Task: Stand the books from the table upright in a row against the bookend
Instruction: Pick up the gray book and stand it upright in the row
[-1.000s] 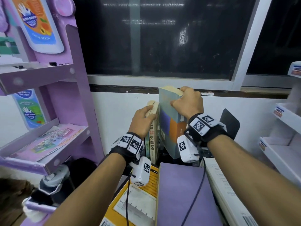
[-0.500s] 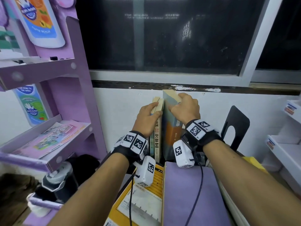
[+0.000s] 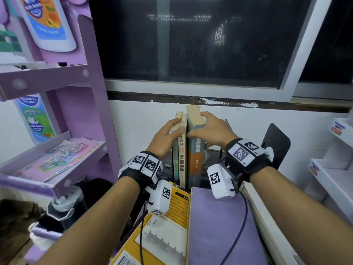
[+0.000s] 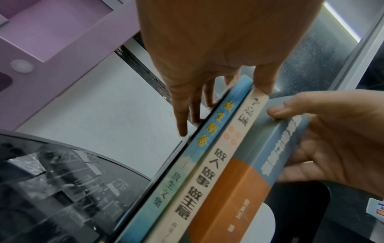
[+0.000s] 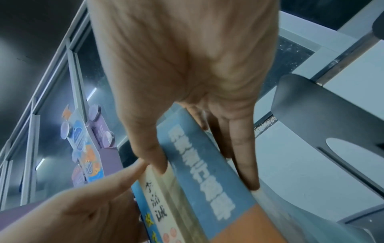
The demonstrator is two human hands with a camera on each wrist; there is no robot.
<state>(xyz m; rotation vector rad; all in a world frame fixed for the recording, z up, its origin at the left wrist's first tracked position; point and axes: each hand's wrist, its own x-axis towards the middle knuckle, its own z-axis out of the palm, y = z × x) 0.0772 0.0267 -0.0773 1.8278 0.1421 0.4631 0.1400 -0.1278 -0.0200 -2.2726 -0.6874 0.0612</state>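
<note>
Three books stand upright by the wall: a thin blue one [image 3: 175, 161], a cream-spined one [image 3: 183, 155] and a thick blue and orange one [image 3: 195, 159]. My left hand [image 3: 172, 129] pinches the two thin books near their tops, fingers [image 4: 182, 118] down the left side and thumb on the cream spine [image 4: 207, 164]. My right hand [image 3: 200, 127] grips the thick book [image 5: 197, 156], thumb on its spine, fingers along its right cover. A black bookend [image 3: 277, 142] stands apart to the right. A yellow book [image 3: 172, 226], a purple book [image 3: 219, 226] and a white one [image 3: 267, 217] lie flat in front.
A purple display rack [image 3: 57, 79] with leaflets stands close on the left, a bottle [image 3: 65, 207] below it. White shelving [image 3: 334, 169] is at the right. The wall and a dark window [image 3: 191, 44] close off the back.
The thick blue and orange book was tilted and raised; my right hand has brought it down upright against the cream-spined book. My left hand still holds the thin books.
</note>
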